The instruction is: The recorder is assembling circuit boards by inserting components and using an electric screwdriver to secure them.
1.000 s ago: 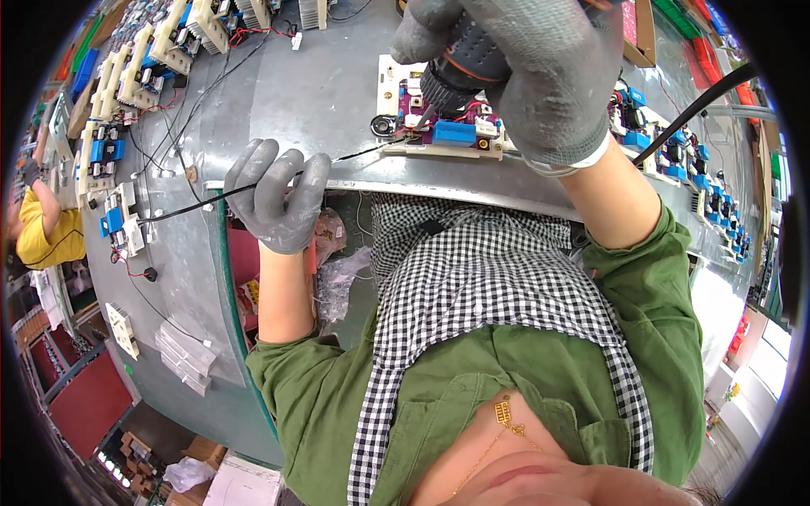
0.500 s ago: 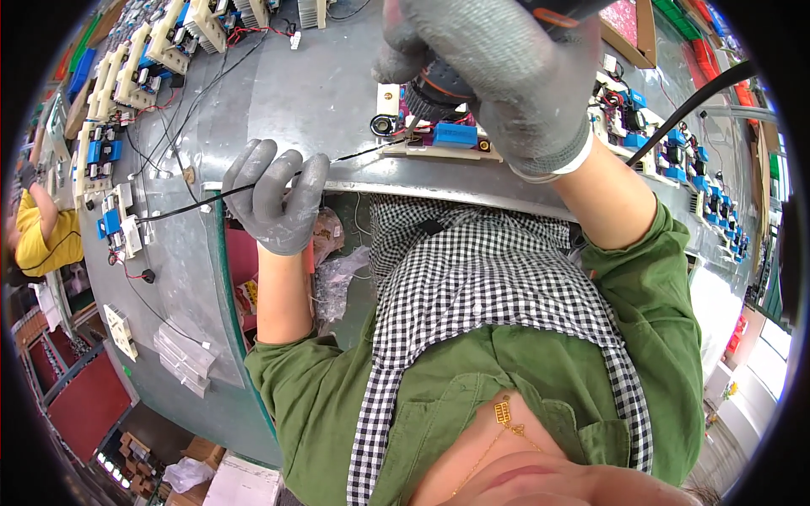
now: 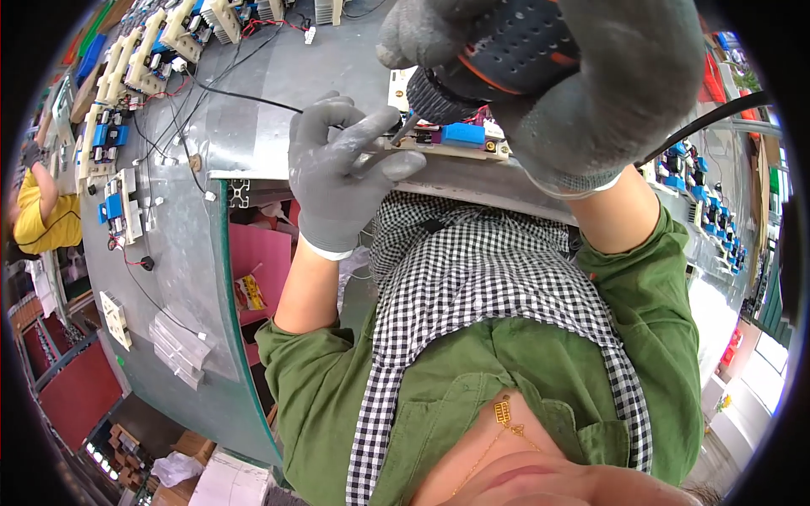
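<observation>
My right hand (image 3: 616,93), in a grey glove, is wrapped round a black power screwdriver (image 3: 515,51) with orange trim. Its bit slants down to the left end of a circuit board (image 3: 462,135) carrying a blue component, at the bench's near edge. Close to the bit is my left hand (image 3: 342,164), also gloved, with curled fingers round a thin black cable (image 3: 245,97) coming in from the left. Thumb and forefinger reach the board's left end. The bit's exact contact point and the cable's far end are hidden by the fingers.
More board assemblies (image 3: 110,139) line the bench's left side, with loose wires among them. Others (image 3: 704,194) stand at the right. A thick black cord (image 3: 709,122) arches beside my right wrist. Clear plastic pieces (image 3: 180,347) lie at lower left. A person in yellow (image 3: 38,211) is far left.
My left hand has moved right, up to the board, and its fingers have curled more. The cable's left part has shifted up the bench. My right hand and the screwdriver have come slightly right and nearer.
</observation>
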{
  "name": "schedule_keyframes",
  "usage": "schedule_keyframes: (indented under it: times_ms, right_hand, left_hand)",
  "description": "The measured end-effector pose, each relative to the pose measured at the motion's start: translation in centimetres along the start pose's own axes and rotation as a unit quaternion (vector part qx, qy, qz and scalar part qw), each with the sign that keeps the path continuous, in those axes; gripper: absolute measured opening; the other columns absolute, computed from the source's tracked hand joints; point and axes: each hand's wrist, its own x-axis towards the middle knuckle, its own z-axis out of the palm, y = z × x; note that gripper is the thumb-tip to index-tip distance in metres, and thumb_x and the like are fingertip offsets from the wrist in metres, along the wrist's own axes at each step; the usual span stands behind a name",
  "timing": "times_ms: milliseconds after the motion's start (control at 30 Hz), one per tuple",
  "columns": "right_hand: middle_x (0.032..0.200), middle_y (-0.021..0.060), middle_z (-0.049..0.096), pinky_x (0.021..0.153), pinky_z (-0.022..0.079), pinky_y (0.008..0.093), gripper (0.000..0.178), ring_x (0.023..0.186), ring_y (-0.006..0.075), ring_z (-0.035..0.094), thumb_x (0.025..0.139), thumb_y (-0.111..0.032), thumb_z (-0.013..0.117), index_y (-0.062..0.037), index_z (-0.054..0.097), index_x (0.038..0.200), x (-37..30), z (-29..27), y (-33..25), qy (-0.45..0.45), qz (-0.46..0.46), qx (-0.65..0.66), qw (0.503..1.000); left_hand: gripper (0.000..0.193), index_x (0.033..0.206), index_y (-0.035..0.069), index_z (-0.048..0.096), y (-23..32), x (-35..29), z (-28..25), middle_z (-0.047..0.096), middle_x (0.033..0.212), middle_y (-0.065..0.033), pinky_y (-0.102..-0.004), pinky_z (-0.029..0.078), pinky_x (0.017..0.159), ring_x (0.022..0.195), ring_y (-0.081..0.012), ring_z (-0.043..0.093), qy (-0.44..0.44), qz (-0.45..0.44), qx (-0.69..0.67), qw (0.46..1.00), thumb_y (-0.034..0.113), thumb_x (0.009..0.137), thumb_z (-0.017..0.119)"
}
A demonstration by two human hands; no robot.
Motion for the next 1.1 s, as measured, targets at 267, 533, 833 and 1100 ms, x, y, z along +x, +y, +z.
schedule_keyframes:
  times_ms: [267,533,833,1100]
  right_hand:
    - [0.161,0.0279,0.026,0.116,0.044,0.0553,0.116,0.148,0.0408,0.036,0.08,-0.081,0.062,-0.0115,0.019,0.163,0.4,2.9,-0.2,0.052,0.032,-0.111,0.992]
    - [0.161,0.028,0.026,0.116,0.044,0.0579,0.118,0.147,0.0432,0.036,0.079,-0.081,0.064,-0.0123,0.019,0.163,0.3,4.2,-0.7,0.106,0.052,-0.205,0.972]
    - [0.162,0.027,0.025,0.118,0.039,0.0611,0.119,0.148,0.0472,0.031,0.073,-0.07,0.079,-0.0136,0.022,0.161,0.5,5.8,-1.0,0.141,0.052,-0.164,0.975]
    - [0.162,0.0216,0.028,0.123,0.034,0.0541,0.112,0.149,0.0386,0.034,0.077,-0.077,0.067,-0.0131,0.027,0.161,-2.1,1.6,-0.3,0.085,0.039,0.048,0.994]
  left_hand:
    - [0.033,0.09,0.011,0.08,0.0,0.1,0.1,0.059,0.084,-0.0039,-0.0418,0.053,0.081,0.091,-0.0253,0.061,-0.006,-0.023,-0.026,0.999,0.015,0.06,0.092]
    - [0.023,0.089,0.007,0.078,-0.2,0.6,-0.4,0.064,0.093,-0.0047,-0.0357,0.048,0.079,0.093,-0.0237,0.059,-0.037,0.054,0.056,0.996,0.015,0.07,0.087]
    - [0.022,0.094,0.012,0.081,0.1,0.8,-0.5,0.064,0.088,-0.0057,-0.0432,0.051,0.085,0.102,-0.0316,0.063,-0.096,0.02,0.051,0.994,0.023,0.075,0.083]
    - [0.027,0.091,0.012,0.08,-0.2,0.0,0.5,0.064,0.087,-0.0056,-0.0425,0.051,0.083,0.089,-0.0275,0.063,-0.047,-0.019,-0.011,0.999,0.025,0.068,0.087]
